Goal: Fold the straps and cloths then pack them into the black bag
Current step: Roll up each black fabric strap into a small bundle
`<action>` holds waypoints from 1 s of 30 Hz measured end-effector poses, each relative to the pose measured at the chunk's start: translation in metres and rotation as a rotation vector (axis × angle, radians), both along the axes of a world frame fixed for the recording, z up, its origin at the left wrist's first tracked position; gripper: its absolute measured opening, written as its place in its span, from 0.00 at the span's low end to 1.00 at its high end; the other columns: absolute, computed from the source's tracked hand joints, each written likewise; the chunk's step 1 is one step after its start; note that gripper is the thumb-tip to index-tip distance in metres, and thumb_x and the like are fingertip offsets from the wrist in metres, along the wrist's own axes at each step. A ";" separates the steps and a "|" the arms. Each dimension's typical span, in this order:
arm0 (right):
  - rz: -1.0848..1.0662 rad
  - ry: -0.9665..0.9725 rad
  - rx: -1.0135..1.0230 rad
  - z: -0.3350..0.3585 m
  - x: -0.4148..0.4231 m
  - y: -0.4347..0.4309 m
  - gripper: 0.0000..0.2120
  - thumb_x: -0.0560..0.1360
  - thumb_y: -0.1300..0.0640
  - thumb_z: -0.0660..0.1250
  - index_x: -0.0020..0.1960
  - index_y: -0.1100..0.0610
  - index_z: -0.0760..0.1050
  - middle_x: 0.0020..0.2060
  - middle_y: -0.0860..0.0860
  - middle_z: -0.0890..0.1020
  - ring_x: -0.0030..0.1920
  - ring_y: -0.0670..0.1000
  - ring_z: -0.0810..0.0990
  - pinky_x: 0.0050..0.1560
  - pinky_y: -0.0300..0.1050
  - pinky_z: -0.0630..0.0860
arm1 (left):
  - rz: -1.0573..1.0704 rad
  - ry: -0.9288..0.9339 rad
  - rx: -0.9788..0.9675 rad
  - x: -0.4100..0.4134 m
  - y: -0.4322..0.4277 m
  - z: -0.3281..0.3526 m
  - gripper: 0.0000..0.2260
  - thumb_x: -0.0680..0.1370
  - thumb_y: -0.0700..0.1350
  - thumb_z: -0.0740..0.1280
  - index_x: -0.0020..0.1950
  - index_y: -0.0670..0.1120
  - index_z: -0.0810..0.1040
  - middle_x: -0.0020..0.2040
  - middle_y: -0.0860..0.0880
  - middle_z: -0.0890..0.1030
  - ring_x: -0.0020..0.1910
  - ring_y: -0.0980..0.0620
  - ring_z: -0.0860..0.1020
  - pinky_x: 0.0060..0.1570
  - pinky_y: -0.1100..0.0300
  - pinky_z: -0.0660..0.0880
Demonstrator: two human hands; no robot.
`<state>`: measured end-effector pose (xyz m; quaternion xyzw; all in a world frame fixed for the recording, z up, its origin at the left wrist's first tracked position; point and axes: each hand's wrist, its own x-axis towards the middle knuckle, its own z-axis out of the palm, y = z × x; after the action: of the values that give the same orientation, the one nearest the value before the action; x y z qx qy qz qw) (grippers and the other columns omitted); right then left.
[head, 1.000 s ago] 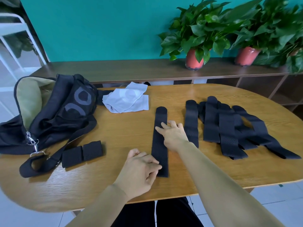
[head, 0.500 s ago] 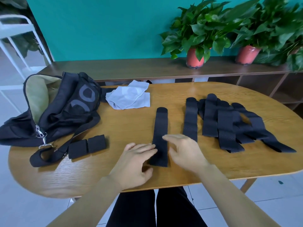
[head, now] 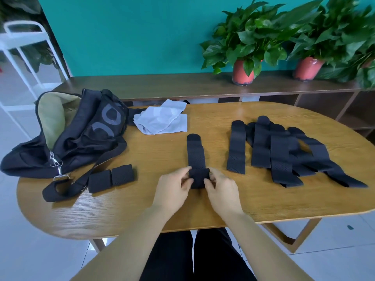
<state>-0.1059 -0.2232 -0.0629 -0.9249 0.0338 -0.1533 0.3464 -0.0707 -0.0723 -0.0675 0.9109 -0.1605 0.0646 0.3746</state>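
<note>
A: Left hand (head: 174,185) and right hand (head: 221,187) each pinch the near end of the black strap (head: 196,155), doubled over, mid-table.
B: Risk?
A: Uneven pinches would probably skew the fold. The stiff webbing may spring open if let go. The far end lies loose. The black bag (head: 85,134) gapes well to the left.
</note>
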 end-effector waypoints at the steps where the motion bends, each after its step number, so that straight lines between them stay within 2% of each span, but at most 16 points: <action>1: -0.018 0.000 0.008 -0.001 0.003 0.003 0.17 0.77 0.58 0.63 0.66 0.55 0.72 0.47 0.50 0.81 0.46 0.51 0.79 0.46 0.45 0.76 | 0.031 0.027 -0.017 0.003 -0.002 -0.001 0.18 0.78 0.46 0.68 0.68 0.50 0.74 0.49 0.53 0.84 0.49 0.56 0.81 0.56 0.54 0.77; 5: -0.088 -0.007 -0.032 -0.008 0.011 0.011 0.20 0.78 0.57 0.63 0.69 0.57 0.70 0.53 0.53 0.80 0.52 0.53 0.77 0.48 0.45 0.75 | 0.074 0.058 -0.007 0.009 -0.009 -0.004 0.15 0.78 0.45 0.68 0.64 0.46 0.78 0.47 0.49 0.84 0.46 0.53 0.81 0.52 0.53 0.78; 8: -0.135 0.005 -0.084 -0.011 0.016 0.013 0.20 0.78 0.56 0.63 0.69 0.58 0.70 0.57 0.54 0.77 0.56 0.54 0.76 0.49 0.46 0.75 | 0.089 0.060 0.048 0.014 -0.012 -0.006 0.06 0.78 0.44 0.66 0.49 0.43 0.80 0.39 0.47 0.83 0.39 0.49 0.81 0.46 0.49 0.78; 9: -0.149 0.016 -0.095 -0.011 0.017 0.014 0.20 0.78 0.56 0.63 0.69 0.58 0.70 0.57 0.54 0.76 0.56 0.55 0.75 0.49 0.46 0.74 | 0.091 0.061 0.077 0.015 -0.012 -0.006 0.05 0.77 0.44 0.66 0.45 0.43 0.78 0.38 0.47 0.82 0.38 0.48 0.81 0.44 0.49 0.78; 11: -0.166 0.032 -0.113 -0.011 0.019 0.014 0.21 0.78 0.55 0.63 0.70 0.59 0.69 0.58 0.55 0.76 0.58 0.55 0.75 0.49 0.46 0.74 | 0.089 0.057 0.106 0.018 -0.014 -0.007 0.08 0.77 0.44 0.65 0.43 0.41 0.78 0.36 0.47 0.82 0.36 0.47 0.80 0.42 0.48 0.78; 16: -0.190 0.024 -0.138 -0.014 0.022 0.014 0.20 0.77 0.56 0.66 0.67 0.61 0.72 0.55 0.56 0.76 0.54 0.56 0.76 0.45 0.46 0.75 | 0.091 0.020 0.163 0.022 -0.017 -0.007 0.08 0.78 0.44 0.65 0.45 0.41 0.80 0.36 0.46 0.81 0.36 0.45 0.79 0.41 0.48 0.77; 19: -0.202 -0.003 -0.186 -0.016 0.025 0.015 0.18 0.73 0.58 0.71 0.62 0.62 0.77 0.49 0.57 0.77 0.47 0.58 0.78 0.37 0.45 0.74 | 0.092 0.009 0.164 0.021 -0.018 -0.004 0.11 0.79 0.44 0.64 0.56 0.42 0.80 0.46 0.43 0.83 0.45 0.44 0.81 0.47 0.49 0.78; 22: -0.210 -0.068 -0.269 -0.019 0.027 0.017 0.16 0.65 0.59 0.78 0.50 0.62 0.82 0.40 0.56 0.77 0.37 0.56 0.79 0.25 0.42 0.73 | 0.071 -0.026 0.244 0.020 -0.020 -0.004 0.16 0.80 0.46 0.63 0.68 0.47 0.74 0.53 0.45 0.80 0.49 0.47 0.79 0.50 0.51 0.77; 24: -0.220 -0.094 -0.290 -0.020 0.027 0.017 0.15 0.63 0.59 0.79 0.47 0.62 0.83 0.38 0.55 0.77 0.35 0.55 0.79 0.23 0.41 0.72 | 0.058 -0.082 0.293 0.018 -0.019 -0.005 0.17 0.80 0.45 0.64 0.68 0.47 0.74 0.53 0.46 0.77 0.47 0.47 0.78 0.47 0.53 0.77; 26: -0.229 -0.103 -0.278 -0.020 0.027 0.017 0.15 0.62 0.59 0.80 0.47 0.61 0.82 0.38 0.55 0.77 0.35 0.55 0.79 0.23 0.41 0.71 | 0.016 -0.182 0.342 0.017 -0.016 -0.007 0.14 0.77 0.41 0.68 0.62 0.46 0.80 0.51 0.48 0.77 0.48 0.46 0.77 0.44 0.54 0.75; 28: -0.219 -0.106 -0.237 -0.021 0.026 0.017 0.15 0.64 0.61 0.79 0.49 0.61 0.82 0.39 0.55 0.77 0.37 0.56 0.79 0.24 0.41 0.72 | -0.051 -0.264 0.436 0.013 -0.014 -0.006 0.15 0.75 0.39 0.68 0.61 0.47 0.80 0.60 0.49 0.78 0.59 0.47 0.74 0.52 0.52 0.70; 30: -0.196 -0.131 -0.195 -0.021 0.024 0.018 0.14 0.66 0.63 0.76 0.52 0.61 0.81 0.43 0.55 0.77 0.41 0.56 0.80 0.28 0.43 0.75 | -0.132 -0.212 0.483 0.007 -0.015 -0.004 0.19 0.78 0.43 0.61 0.70 0.49 0.73 0.72 0.52 0.69 0.73 0.53 0.63 0.66 0.53 0.59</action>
<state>-0.0821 -0.2048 -0.0838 -0.9343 0.0859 -0.2491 0.2400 -0.0636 -0.0877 -0.0719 0.9496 -0.2685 0.0949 0.1309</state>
